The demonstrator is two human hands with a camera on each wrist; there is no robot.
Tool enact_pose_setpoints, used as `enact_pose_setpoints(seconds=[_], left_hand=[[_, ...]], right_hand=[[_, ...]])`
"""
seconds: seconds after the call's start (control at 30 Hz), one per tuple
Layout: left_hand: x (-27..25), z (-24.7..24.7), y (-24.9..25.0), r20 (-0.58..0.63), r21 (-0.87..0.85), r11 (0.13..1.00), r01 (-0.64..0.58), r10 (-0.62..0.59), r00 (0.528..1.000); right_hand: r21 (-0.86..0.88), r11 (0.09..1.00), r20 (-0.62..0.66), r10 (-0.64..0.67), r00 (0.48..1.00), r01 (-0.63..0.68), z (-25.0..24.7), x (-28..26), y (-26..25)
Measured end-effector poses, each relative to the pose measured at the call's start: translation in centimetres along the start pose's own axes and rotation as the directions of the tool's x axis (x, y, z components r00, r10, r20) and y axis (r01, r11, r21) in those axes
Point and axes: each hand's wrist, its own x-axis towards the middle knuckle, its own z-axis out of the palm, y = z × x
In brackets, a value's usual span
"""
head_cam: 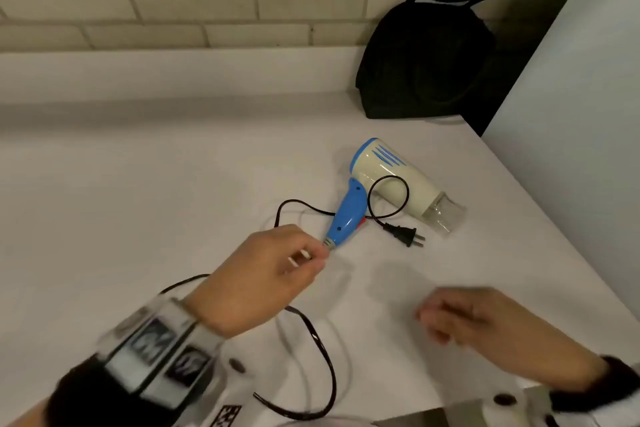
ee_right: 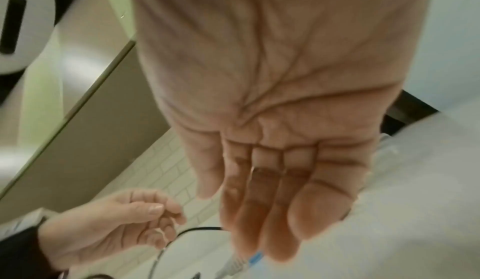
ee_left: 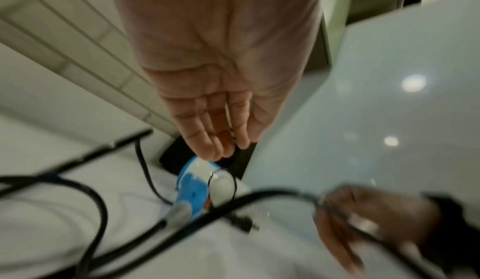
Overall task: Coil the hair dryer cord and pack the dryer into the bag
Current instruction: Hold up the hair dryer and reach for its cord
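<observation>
The cream and blue hair dryer point(head_cam: 391, 180) lies on its side on the white counter point(head_cam: 156, 184), its blue handle point(head_cam: 348, 215) pointing toward me. Its black cord point(head_cam: 304, 206) runs from the plug point(head_cam: 403, 235), loops over the barrel, passes under the handle and goes under my left hand point(head_cam: 298, 263). That hand curls its fingers round the cord right at the handle's end; in the left wrist view a thin dark line runs between the fingers point(ee_left: 215, 123). My right hand point(head_cam: 446, 319) hovers blurred to the right, loosely curled and empty point(ee_right: 272, 180). The black bag point(head_cam: 422, 59) stands behind the dryer.
A tiled wall point(head_cam: 173, 3) backs the counter, and a pale panel point(head_cam: 571, 97) closes off the right side beside the bag. A black cable point(head_cam: 322, 357) from the wrist device loops over the counter near my body.
</observation>
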Motion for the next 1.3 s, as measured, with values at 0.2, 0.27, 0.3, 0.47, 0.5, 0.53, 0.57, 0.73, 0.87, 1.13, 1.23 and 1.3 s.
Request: enact_pose_setpoints(seconds=[0.2,0.27,0.3,0.47,0.5,0.53,0.57,0.73,0.87,1.13,1.23,1.3], left_hand=[[5.5,3.4,-2.1,0.11,0.258,0.964,0.067,-0.099,0.989],[6.7,3.8,-2.6,0.104,0.274,0.957,0.091,-0.124,0.987],[7.2,3.9,-2.7,0.106,0.273,0.957,0.103,-0.136,0.985],[9.0,4.6,-2.2,0.156,0.31,0.942,0.124,-0.179,0.971],[9.1,4.8,-2.0,0.157,0.332,0.933,0.138,-0.199,0.967],[9.2,5.0,-2.0,0.145,0.342,0.928,0.148,-0.208,0.967],[9.2,5.0,-1.7,0.121,0.329,0.928,0.173,-0.223,0.967],[9.3,4.8,-1.3,0.009,0.105,0.962,0.254,-0.256,0.967],[9.8,4.2,-1.4,-0.002,0.07,0.959,0.275,-0.276,0.961],[9.9,1.3,-0.5,-0.059,-0.198,0.931,0.306,-0.323,0.944],[9.4,-0.7,0.7,0.028,-0.519,0.79,0.328,-0.368,0.929],[8.9,-1.9,1.6,0.074,-0.648,0.703,0.294,-0.326,0.942]], right_hand=[[-0.339,0.937,-0.281,-0.182,0.942,0.08,-1.7,7.2,-1.0],[-0.447,0.894,-0.267,-0.152,0.952,0.017,-1.9,9.3,-0.8],[-0.457,0.89,-0.263,-0.134,0.955,-0.001,-2.0,10.1,-0.9],[-0.546,0.835,-0.273,-0.1,0.957,-0.069,-2.0,12.3,-1.4],[-0.561,0.823,-0.275,-0.083,0.958,-0.09,-2.1,12.4,-1.4],[-0.581,0.809,-0.274,-0.084,0.958,-0.095,-2.2,12.5,-1.3],[-0.587,0.803,-0.266,-0.071,0.961,-0.103,-2.2,12.5,-1.2],[-0.306,0.952,-0.421,-0.133,0.897,-0.003,-3.1,11.9,-1.2],[0.189,0.921,-0.445,-0.229,0.866,0.341,-3.3,8.4,-2.8],[-0.443,0.897,0.358,0.186,0.915,-0.009,-4.0,3.1,2.4],[-0.428,0.884,-0.129,0.144,0.981,-0.186,-8.9,3.3,5.8],[-0.212,0.941,-0.505,0.125,0.854,-0.263,-12.4,3.7,7.0]])
